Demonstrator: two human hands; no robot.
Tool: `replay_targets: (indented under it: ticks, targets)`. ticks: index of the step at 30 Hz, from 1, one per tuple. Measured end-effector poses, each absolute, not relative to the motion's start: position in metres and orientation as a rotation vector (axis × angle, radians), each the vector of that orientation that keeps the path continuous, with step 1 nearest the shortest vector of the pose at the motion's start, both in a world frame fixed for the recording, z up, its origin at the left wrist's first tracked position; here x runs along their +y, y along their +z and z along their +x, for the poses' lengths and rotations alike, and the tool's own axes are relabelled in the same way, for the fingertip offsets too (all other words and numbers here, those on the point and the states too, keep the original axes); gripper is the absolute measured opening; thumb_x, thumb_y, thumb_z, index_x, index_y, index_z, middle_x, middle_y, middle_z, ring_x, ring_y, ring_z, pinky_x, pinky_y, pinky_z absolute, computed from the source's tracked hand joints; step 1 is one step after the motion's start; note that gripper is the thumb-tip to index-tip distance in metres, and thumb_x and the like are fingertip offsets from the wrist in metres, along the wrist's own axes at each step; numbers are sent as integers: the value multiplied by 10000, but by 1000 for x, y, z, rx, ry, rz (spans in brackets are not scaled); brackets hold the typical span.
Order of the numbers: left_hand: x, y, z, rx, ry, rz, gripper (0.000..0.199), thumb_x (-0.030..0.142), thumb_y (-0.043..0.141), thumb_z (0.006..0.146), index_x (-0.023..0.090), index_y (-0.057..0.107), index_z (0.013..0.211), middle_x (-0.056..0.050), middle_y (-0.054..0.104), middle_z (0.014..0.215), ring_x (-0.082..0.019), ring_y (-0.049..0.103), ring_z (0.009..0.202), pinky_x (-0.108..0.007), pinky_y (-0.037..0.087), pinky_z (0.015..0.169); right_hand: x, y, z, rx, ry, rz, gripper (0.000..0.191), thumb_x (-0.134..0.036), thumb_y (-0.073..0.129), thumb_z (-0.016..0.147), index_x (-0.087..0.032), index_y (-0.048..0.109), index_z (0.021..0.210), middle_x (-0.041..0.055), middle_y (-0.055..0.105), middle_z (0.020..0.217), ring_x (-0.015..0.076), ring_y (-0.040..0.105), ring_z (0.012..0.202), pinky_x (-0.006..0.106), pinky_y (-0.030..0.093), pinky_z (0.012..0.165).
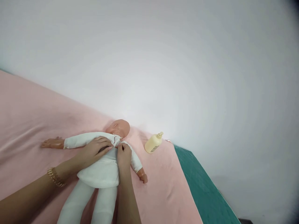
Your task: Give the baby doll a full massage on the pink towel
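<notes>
A baby doll [118,129] lies on its back on a pink sheet, its head toward the wall and its arms spread. It wears a white shirt [80,140] and white leggings [105,199]. My left hand [94,151] rests across the doll's chest, with thumb and fingertips together on the shirt front near the neck. Beside it, my right hand [124,155] is curled, pinching the shirt's front edge just below the collar. The cloth between the fingertips is mostly hidden. A gold bracelet [54,177] circles my left wrist.
A pale yellow pump bottle [153,143] stands on the pink sheet [163,180], right of the doll. Past the sheet's right edge shows a green surface [203,186]. A plain whitish wall [163,62] rises behind the bed.
</notes>
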State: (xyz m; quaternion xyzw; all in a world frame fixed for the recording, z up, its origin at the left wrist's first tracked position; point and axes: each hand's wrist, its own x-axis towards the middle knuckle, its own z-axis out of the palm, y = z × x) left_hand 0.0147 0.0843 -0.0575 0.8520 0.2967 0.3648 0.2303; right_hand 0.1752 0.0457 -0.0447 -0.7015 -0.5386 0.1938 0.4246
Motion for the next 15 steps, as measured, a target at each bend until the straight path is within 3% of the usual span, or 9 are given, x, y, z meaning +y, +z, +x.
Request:
replay_targets:
  ticks: [6, 15]
  targets:
    - [83, -62, 17, 886, 1115, 2343, 399, 466, 389, 992, 222, 659, 1154, -69, 634, 1225, -236, 520, 1177, -394, 396, 1042, 34, -51, 175, -1391, 314, -1486, 281, -289, 384, 965, -205, 603, 810, 63, 642, 907, 197, 555, 924, 314, 421, 867]
    - [90, -69, 16, 869, 1034, 2391, 417, 492, 376, 995, 213, 671, 1088, -55, 675, 1143, -234, 551, 1135, -388, 411, 1021, 41, -55, 177, -1479, 348, -1574, 242, -173, 443, 938, -187, 651, 814, 64, 669, 897, 213, 558, 931, 332, 395, 872]
